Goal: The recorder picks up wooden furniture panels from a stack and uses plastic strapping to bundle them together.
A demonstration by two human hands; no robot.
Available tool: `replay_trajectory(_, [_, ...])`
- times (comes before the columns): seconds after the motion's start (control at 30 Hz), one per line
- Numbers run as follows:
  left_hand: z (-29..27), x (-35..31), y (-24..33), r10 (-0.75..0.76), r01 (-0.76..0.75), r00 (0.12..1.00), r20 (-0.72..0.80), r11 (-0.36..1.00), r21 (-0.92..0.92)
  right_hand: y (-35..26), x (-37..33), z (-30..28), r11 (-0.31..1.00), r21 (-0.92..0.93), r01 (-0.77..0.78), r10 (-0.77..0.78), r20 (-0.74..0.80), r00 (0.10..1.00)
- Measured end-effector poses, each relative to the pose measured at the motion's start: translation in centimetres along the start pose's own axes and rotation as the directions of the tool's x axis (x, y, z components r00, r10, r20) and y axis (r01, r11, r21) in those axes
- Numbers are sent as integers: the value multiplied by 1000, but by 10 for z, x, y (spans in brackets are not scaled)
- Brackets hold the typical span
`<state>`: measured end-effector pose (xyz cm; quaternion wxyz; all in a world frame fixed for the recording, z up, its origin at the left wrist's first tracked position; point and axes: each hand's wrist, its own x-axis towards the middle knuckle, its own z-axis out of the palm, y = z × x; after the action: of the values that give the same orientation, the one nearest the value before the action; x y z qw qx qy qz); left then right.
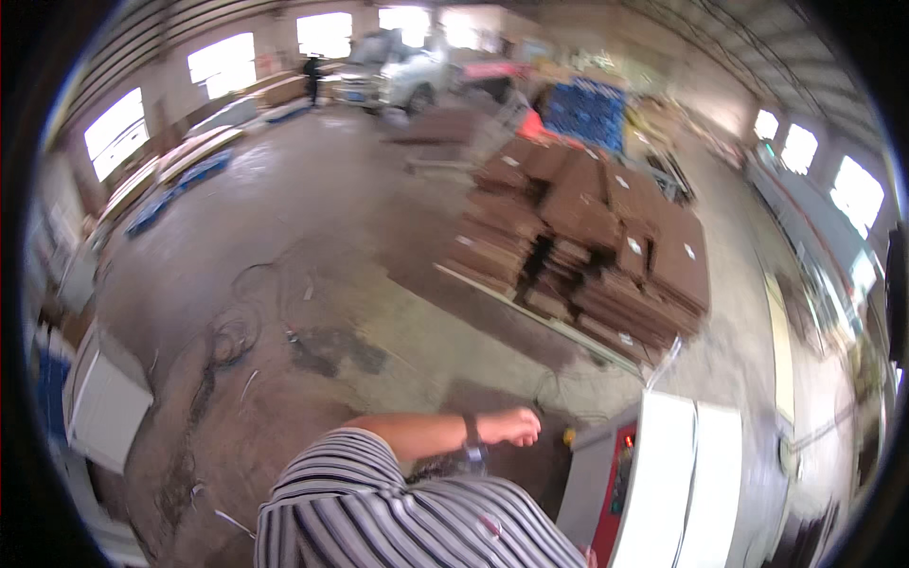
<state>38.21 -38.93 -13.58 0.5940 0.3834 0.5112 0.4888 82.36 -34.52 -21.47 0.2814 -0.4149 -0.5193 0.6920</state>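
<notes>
My left hand (512, 428) reaches across in front of my striped shirt, with a dark band on its wrist. Its fingers are curled in a loose fist, and nothing shows in them. To its right stands a white cabinet (663, 473) with a red control panel (617, 488) carrying a small lit display and dark buttons. The hand is apart from the cabinet. Of my right hand (591, 558) only a sliver of skin shows at the lower edge, beside the panel's bottom; its fingers are hidden. Motion smears the picture somewhat.
Stacks of brown panels (578, 208) sit on a low pale platform ahead. Hoses or cables (232, 341) lie on the concrete floor to the left. A white box-shaped unit (111, 402) stands at far left. Farther back are a vehicle (407, 76), a blue stack (584, 115) and a standing person (312, 79).
</notes>
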Motion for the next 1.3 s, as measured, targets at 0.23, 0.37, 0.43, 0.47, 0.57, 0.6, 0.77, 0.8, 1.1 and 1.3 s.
replay_trajectory(0.23, [-79, 135, 36, -121, 35, 934, -336, 967, -253, -175, 93, 57, 950, 310, 21, 61, -253, 966])
replay_trajectory(0.37, [-105, 278, 73, -24, -40, 929, -370, 986, -164, -250, 163, 51, 961, 220, 168, -107, -265, 958])
replay_trajectory(0.43, [-136, 347, 94, 47, -96, 931, -361, 988, -120, -274, 219, 53, 972, 144, 187, -148, -247, 958])
replay_trajectory(0.47, [-138, 387, 107, 85, -129, 920, -382, 988, -90, -282, 249, 49, 972, 129, 198, -158, -267, 951])
replay_trajectory(0.57, [-166, 490, 134, 219, -249, 879, -424, 968, -14, -304, 356, 48, 979, 74, 191, -163, -282, 945])
replay_trajectory(0.6, [-193, 520, 138, 324, -245, 863, -387, 940, 239, -305, 400, 48, 974, 105, 199, -169, -241, 956])
replay_trajectory(0.77, [-178, 623, 154, 322, 83, 809, -491, 766, 638, -296, 598, -2, 988, -10, 156, -146, -414, 898])
replay_trajectory(0.8, [-180, 628, 157, 331, 88, 802, -498, 758, 646, -295, 638, -8, 985, -75, 155, -173, -438, 882])
replay_trajectory(1.1, [-216, 634, 153, 454, 17, 764, -458, 696, 718, -318, 834, 6, 986, 136, -100, 157, -523, 838])
replay_trajectory(1.3, [-191, 612, 179, 338, -63, 784, -520, 878, 475, -297, 829, -6, 924, 367, 106, 124, -550, 826])
